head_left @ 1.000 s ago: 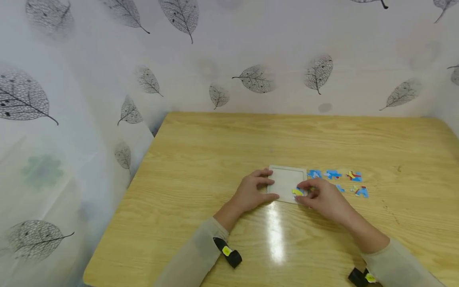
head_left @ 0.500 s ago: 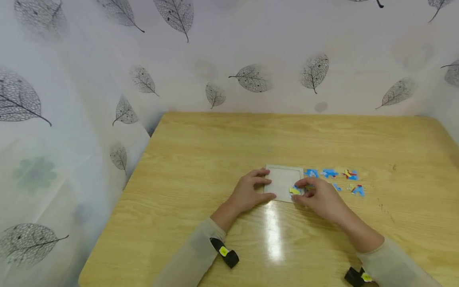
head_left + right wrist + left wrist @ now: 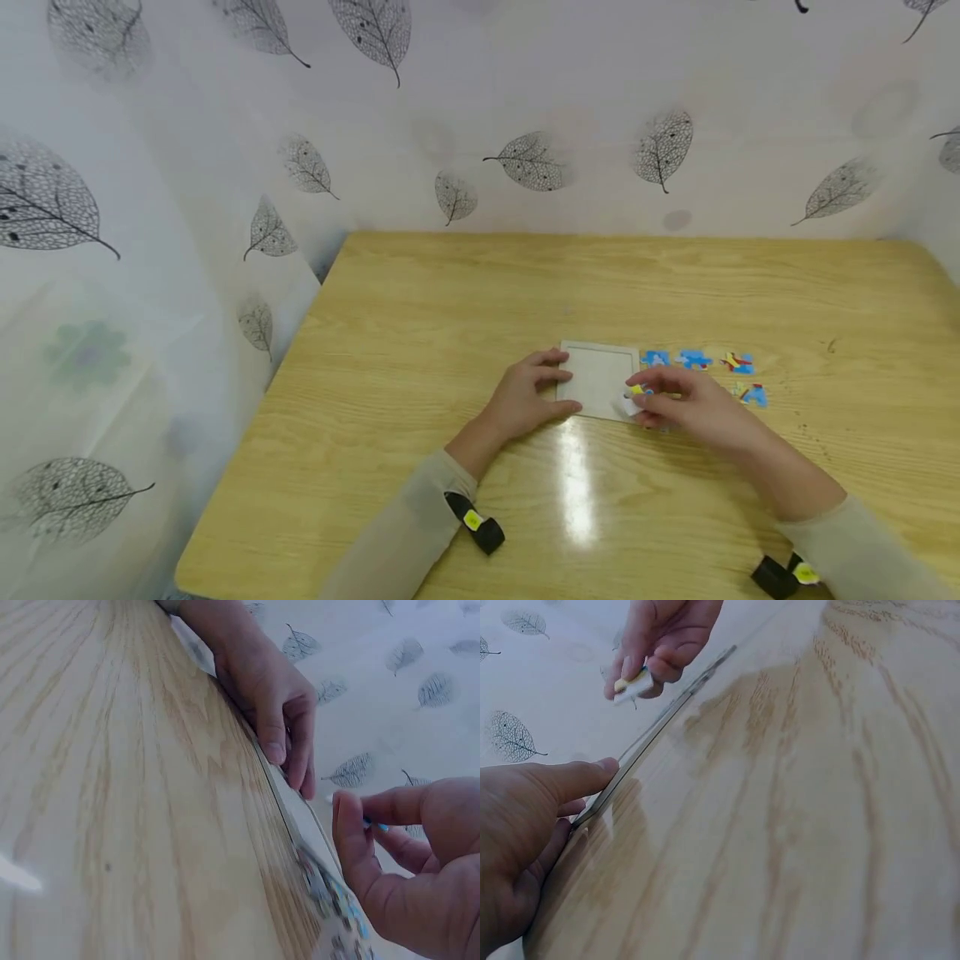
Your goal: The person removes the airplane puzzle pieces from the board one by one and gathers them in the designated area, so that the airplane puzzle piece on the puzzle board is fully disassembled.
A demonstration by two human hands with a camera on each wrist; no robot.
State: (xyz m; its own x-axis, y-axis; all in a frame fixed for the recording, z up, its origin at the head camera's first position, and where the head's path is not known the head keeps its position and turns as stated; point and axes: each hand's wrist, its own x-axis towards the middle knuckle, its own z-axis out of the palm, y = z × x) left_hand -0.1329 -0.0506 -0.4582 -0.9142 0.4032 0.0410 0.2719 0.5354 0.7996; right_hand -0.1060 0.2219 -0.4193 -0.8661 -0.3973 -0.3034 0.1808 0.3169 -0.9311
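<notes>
A shallow square puzzle tray point(image 3: 597, 379), pale with a raised rim, lies on the table. My left hand point(image 3: 527, 396) holds it at the left side, fingers over the left rim and thumb at the near-left corner. Between the thumb and fingers of my right hand point(image 3: 693, 408) is a jigsaw piece point(image 3: 637, 390) with yellow on it, pinched and tilted above the tray's right edge. In the left wrist view the pinched jigsaw piece point(image 3: 634, 684) hangs clear of the tray. Fingers hide much of it in the right wrist view.
Several loose jigsaw pieces point(image 3: 694, 359), blue with red and yellow, lie right of the tray; the right hand covers some. The wooden table point(image 3: 450, 292) meets a leaf-printed cloth point(image 3: 555, 100) behind and at the left.
My right hand has lifted the jigsaw piece from the tray's near-right corner and drawn it slightly right, tilting it. The left hand stays on the tray.
</notes>
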